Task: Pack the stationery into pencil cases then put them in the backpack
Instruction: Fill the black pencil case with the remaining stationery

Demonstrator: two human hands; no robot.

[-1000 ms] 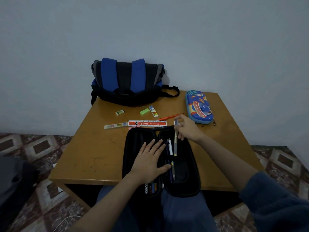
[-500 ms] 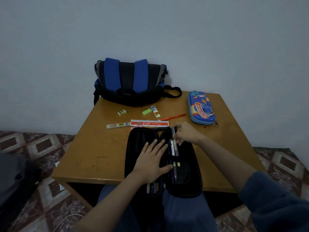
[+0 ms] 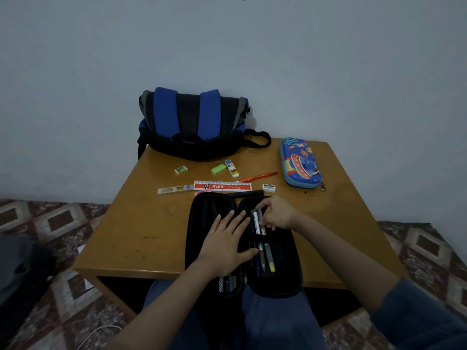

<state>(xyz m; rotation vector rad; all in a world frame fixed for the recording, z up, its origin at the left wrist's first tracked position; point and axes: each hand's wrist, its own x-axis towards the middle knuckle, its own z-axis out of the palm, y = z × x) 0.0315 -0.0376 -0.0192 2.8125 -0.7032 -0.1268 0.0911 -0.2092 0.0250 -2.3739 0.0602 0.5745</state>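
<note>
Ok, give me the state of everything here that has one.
black pencil case, open flat
blue pencil case, closed
backpack, cannot tell if open
left hand, flat on the black case's left half
right hand, pinching a pen in its right half

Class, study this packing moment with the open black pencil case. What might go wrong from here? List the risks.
1. The open black pencil case overhangs the wooden table's near edge; if the flat left hand lifts, it may tip into the lap.
2. The grey pen pinched by the right hand may slide out the overhanging end.
3. The small green eraser and white eraser could be left behind.
</note>
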